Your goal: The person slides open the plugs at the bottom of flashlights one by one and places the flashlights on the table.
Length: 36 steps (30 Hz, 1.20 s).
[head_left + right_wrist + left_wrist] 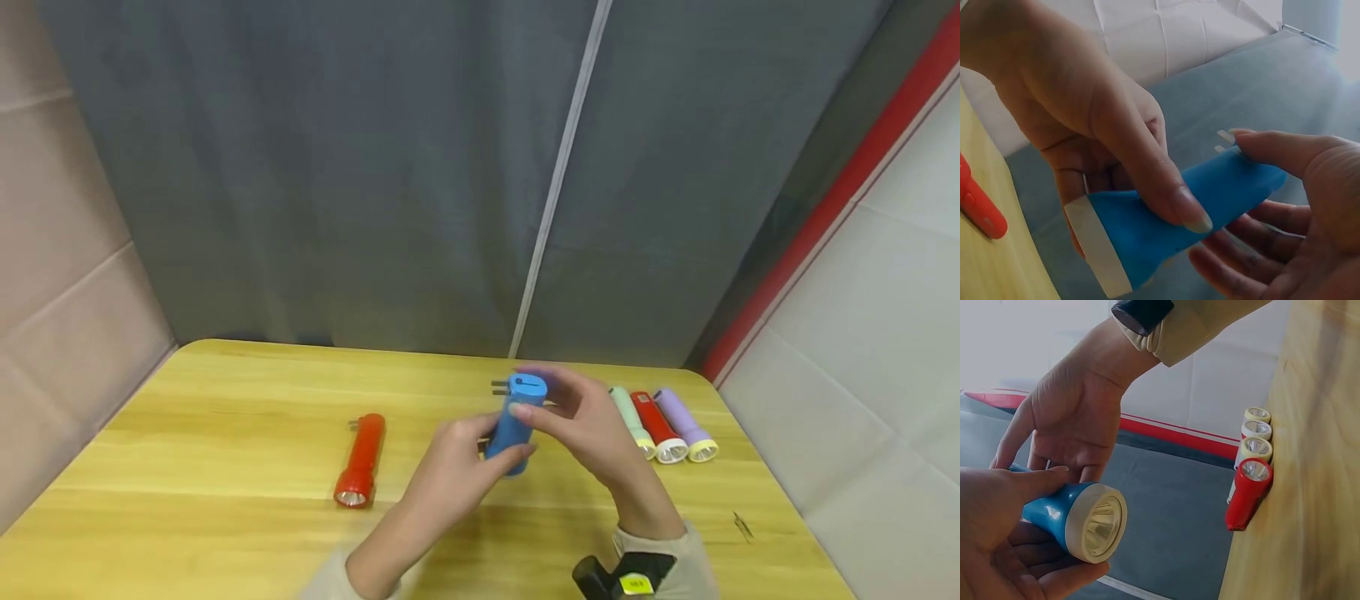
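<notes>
Between both hands, above the table, is a blue flashlight with a pale ring round its lens. Two flat plug prongs stick out from the side of its tail end. My left hand grips the body close to the lens end, its thumb lying across the blue surface. At the tail end my right hand holds the flashlight, thumb near the prongs and fingers on the other side. In the head view the lens is hidden.
A red flashlight lies on the wooden table at the left, its prongs out. To the right, mint, red and purple flashlights lie side by side. Small thin dark marks show near the right edge. A grey curtain hangs behind.
</notes>
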Motion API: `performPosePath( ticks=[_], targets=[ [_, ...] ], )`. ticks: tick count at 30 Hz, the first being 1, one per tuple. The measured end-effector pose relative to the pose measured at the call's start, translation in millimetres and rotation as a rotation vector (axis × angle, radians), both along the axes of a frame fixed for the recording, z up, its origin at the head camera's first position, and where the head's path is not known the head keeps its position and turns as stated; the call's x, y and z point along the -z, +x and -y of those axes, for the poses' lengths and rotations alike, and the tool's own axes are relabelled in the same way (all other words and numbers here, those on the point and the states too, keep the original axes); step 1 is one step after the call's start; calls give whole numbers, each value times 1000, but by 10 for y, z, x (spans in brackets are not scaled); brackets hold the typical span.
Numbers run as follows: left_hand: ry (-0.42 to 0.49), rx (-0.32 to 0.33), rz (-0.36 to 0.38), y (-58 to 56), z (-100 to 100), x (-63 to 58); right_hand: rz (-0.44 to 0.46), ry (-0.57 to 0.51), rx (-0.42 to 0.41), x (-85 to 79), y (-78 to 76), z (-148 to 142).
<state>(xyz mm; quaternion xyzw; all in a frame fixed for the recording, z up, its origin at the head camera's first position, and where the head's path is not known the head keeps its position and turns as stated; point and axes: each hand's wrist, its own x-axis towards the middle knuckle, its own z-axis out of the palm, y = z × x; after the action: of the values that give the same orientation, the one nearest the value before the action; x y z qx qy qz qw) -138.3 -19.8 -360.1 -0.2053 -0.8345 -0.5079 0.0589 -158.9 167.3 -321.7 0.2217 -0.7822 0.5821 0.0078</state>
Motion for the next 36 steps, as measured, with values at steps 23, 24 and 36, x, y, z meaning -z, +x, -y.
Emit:
performPosePath(
  ticks=[23,24,36],
  targets=[
    [-125,-149,6,297,375,184,190,-100,40,291,-213,428],
    [-156,-170,-17,334,385,189,203,-101,51,302,-217,443],
    [-455,-255,-698,468,647,445,322,-132,27,620,-344,728]
  ],
)
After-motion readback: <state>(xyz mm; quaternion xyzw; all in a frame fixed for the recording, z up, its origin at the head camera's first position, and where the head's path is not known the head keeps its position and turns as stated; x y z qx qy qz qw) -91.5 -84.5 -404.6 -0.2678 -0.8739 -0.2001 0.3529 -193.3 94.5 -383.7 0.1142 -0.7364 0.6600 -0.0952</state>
